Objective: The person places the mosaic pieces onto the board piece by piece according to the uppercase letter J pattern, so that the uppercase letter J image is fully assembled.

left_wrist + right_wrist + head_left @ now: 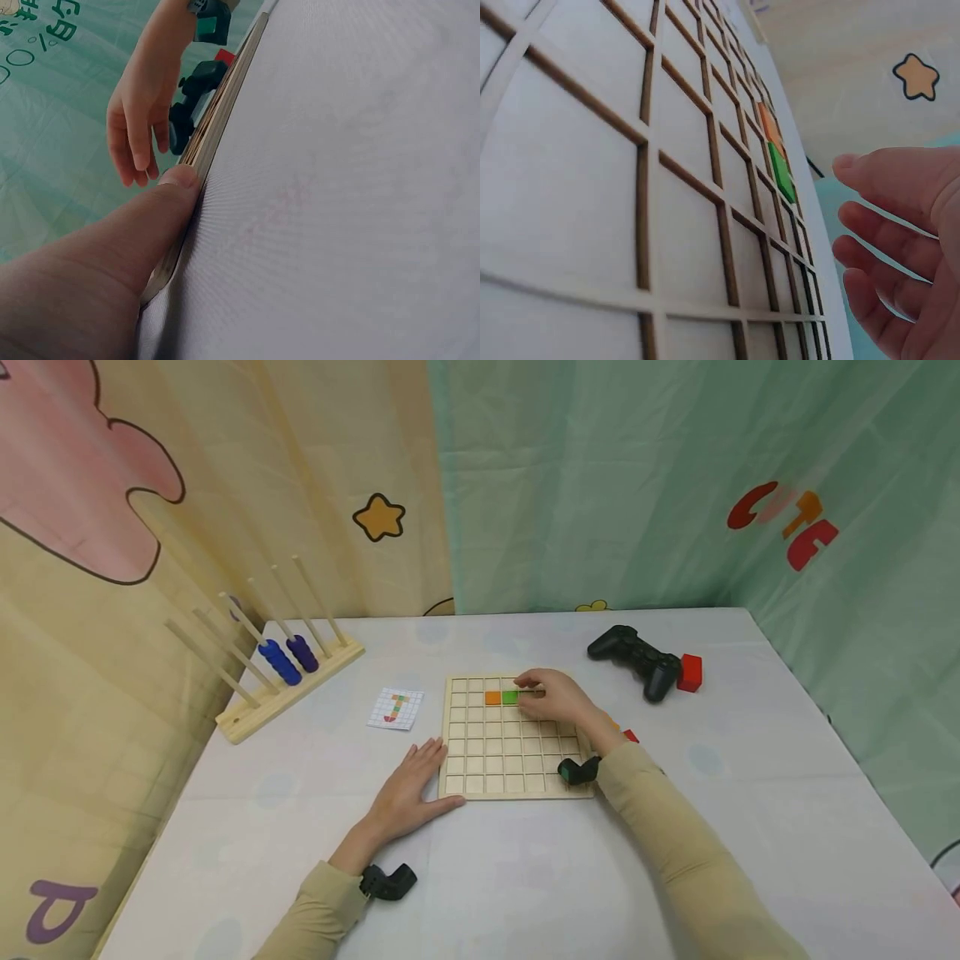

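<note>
A wooden grid board [468, 766] lies flat on the table. In one of its upper rows an orange tile [492, 697] and a green tile [510, 697] fill neighbouring cells. My right hand [558, 696] hovers over the board's upper part, just right of the green tile; in the right wrist view its loosely bent fingers [881, 232] hold nothing. With fingers spread, my left hand [408, 793] rests at the board's lower left, its thumb [180, 178] against the board's near edge. Left of the board lies a card [395, 709] printed with a coloured grid pattern.
A wooden peg stand [288, 693] with blue and purple beads stands at the back left. At the back right, a black game controller [636, 660] lies beside a red block [690, 672]. Partly behind my right forearm are small red [632, 736] and orange pieces.
</note>
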The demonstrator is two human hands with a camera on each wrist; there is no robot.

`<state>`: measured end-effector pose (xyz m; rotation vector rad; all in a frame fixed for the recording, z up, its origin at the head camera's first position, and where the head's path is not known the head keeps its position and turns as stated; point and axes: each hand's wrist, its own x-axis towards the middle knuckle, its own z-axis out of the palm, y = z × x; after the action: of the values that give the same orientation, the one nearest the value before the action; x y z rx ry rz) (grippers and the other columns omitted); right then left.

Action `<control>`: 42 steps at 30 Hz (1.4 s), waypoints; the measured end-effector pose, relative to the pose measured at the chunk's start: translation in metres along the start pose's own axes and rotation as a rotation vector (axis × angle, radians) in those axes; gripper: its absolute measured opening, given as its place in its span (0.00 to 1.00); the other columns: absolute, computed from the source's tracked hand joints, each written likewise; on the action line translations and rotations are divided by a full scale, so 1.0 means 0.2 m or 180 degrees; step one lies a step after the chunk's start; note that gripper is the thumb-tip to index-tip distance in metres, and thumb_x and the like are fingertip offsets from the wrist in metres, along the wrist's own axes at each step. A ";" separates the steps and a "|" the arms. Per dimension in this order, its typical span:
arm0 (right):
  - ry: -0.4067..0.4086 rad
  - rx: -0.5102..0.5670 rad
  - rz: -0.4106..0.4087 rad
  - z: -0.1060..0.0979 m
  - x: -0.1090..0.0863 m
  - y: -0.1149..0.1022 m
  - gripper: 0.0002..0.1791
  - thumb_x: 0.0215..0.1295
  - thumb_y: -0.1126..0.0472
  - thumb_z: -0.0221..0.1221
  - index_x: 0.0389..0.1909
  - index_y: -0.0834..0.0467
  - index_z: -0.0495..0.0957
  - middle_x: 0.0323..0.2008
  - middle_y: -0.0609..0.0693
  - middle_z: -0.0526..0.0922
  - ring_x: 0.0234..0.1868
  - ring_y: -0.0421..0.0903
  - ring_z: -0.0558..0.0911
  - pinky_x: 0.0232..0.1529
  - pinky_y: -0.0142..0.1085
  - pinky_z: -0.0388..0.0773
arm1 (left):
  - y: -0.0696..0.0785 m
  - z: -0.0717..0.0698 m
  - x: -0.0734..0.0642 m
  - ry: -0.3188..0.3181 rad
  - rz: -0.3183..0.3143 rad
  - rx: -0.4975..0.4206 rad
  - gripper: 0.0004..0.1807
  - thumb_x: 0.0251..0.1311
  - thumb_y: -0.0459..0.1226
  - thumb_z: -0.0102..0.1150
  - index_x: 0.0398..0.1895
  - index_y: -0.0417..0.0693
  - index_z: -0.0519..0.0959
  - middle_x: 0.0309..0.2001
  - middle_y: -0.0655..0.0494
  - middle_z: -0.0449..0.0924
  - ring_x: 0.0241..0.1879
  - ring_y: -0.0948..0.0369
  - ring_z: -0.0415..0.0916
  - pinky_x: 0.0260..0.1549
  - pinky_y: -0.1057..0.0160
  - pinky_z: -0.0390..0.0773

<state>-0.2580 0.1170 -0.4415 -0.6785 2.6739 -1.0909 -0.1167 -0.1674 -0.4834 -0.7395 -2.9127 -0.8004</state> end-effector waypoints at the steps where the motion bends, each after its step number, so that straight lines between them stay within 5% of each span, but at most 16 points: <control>1: 0.0043 0.0053 0.0033 -0.01 -0.02 0.00 0.21 0.63 0.58 0.60 0.56 0.59 0.75 0.53 0.54 0.77 0.56 0.52 0.73 0.55 0.43 0.74 | 0.00 0.00 0.00 -0.0004 -0.0001 0.0006 0.49 0.55 0.62 0.56 0.69 0.35 0.58 0.71 0.45 0.53 0.71 0.55 0.46 0.71 0.58 0.42; 12: 0.0605 0.0298 0.0020 -0.24 -0.26 0.07 0.24 0.64 0.53 0.60 0.57 0.60 0.74 0.52 0.55 0.77 0.52 0.51 0.74 0.49 0.44 0.75 | 0.00 0.00 0.01 0.0014 0.0010 0.0023 0.49 0.55 0.62 0.56 0.68 0.34 0.59 0.70 0.44 0.54 0.71 0.54 0.46 0.71 0.58 0.43; 20: 0.0964 0.0237 0.0060 -0.26 -0.38 0.16 0.23 0.63 0.53 0.60 0.56 0.60 0.74 0.51 0.56 0.78 0.49 0.51 0.76 0.47 0.44 0.76 | -0.01 0.00 0.01 0.0023 -0.0009 0.0051 0.49 0.55 0.62 0.55 0.68 0.35 0.59 0.70 0.44 0.54 0.71 0.54 0.47 0.71 0.58 0.43; 35: 0.0775 0.0351 0.0315 -0.20 -0.45 0.31 0.23 0.63 0.58 0.61 0.57 0.61 0.72 0.52 0.57 0.77 0.49 0.53 0.76 0.50 0.48 0.76 | 0.00 0.01 0.00 0.0011 -0.0005 0.0021 0.49 0.55 0.62 0.55 0.68 0.35 0.59 0.70 0.44 0.54 0.71 0.54 0.46 0.71 0.58 0.43; 42: 0.0610 0.0368 0.0588 -0.20 -0.45 0.33 0.27 0.58 0.56 0.65 0.58 0.59 0.72 0.49 0.57 0.78 0.44 0.53 0.76 0.41 0.40 0.78 | 0.00 0.01 0.01 -0.0053 -0.0064 0.0040 0.50 0.55 0.64 0.53 0.69 0.36 0.58 0.71 0.46 0.53 0.71 0.56 0.44 0.71 0.60 0.40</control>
<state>-0.2148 0.2260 -0.4607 -0.3137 2.7347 -1.3049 -0.1183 -0.1667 -0.4845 -0.7205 -2.9417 -0.7806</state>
